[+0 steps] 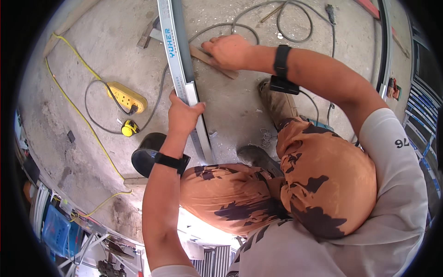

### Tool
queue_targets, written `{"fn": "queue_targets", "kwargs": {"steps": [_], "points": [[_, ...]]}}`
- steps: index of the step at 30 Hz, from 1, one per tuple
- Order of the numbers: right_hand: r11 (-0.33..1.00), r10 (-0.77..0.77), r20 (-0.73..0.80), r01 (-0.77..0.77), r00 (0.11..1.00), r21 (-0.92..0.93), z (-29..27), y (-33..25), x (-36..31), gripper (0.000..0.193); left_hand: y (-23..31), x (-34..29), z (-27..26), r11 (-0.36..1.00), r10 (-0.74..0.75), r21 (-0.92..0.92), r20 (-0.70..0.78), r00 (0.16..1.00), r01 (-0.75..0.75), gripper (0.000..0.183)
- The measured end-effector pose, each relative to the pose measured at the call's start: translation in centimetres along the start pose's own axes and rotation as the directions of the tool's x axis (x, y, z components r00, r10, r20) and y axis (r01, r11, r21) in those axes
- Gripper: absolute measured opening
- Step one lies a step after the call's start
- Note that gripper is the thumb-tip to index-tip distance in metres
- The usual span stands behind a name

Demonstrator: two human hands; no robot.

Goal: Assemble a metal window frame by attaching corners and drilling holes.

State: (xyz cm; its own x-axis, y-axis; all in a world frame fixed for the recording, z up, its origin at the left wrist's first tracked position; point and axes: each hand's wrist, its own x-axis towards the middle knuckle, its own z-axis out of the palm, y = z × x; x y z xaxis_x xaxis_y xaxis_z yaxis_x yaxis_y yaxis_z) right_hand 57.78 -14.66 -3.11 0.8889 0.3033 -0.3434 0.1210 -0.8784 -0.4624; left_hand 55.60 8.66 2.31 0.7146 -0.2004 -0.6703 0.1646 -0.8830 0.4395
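Observation:
A long silver-white metal profile (174, 55) runs from the top edge down toward my knees. My left hand (182, 113) grips it around its lower part, thumb on the right side and fingers on the left. My right hand (228, 51) is just right of the profile, fingers curled together over a flat wooden piece (224, 69). Whatever its fingertips pinch, if anything, is hidden. On the profile's other side lies a hammer-shaped tool head (146, 34); the wooden piece lines up with it and may be its handle, but the profile covers the join.
On the concrete floor to the left are a yellow power strip (127, 98), a yellow tape measure (129, 128) and a black round container (148, 154). A yellow cord (87, 124) and grey cables (279, 21) trail across the floor. My boots (258, 157) stand right of the profile.

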Motion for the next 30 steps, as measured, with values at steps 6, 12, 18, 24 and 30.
{"fn": "queue_targets", "kwargs": {"steps": [6, 12, 18, 24, 30], "points": [[0.994, 0.104, -0.125, -0.101, 0.987, 0.033, 2.3, -0.4, 1.7, 0.038, 0.2, -0.7, 0.4, 0.993, -0.109, 0.039, -0.018, 0.994, 0.11, 0.069], [0.972, 0.226, 0.119, -0.231, 0.967, 0.032, -1.3, 4.4, -6.1, 0.039, -0.4, -0.7, 0.6, 0.994, -0.11, 0.0, 0.056, 0.992, 0.11, 0.07], [0.865, 0.401, 0.192, -0.44, 0.896, 0.243, 0.4, 5.1, -10.4, 0.053, -0.2, -0.6, 0.5, 0.996, -0.05, 0.076, 0.062, 0.997, 0.045, 0.071], [0.815, 0.452, 0.09, -0.452, 0.887, 0.363, 1.5, 6.8, -11.4, 0.039, -0.5, -0.2, 0.3, 1.0, -0.003, 0.018, 0.061, 0.998, 0.002, 0.071], [0.818, 0.49, 0.031, -0.471, 0.871, 0.33, -0.1, 5.4, -14.2, 0.038, -0.5, 0.0, 0.3, 1.0, 0.018, -0.025, 0.057, 0.998, -0.017, 0.071]]}}
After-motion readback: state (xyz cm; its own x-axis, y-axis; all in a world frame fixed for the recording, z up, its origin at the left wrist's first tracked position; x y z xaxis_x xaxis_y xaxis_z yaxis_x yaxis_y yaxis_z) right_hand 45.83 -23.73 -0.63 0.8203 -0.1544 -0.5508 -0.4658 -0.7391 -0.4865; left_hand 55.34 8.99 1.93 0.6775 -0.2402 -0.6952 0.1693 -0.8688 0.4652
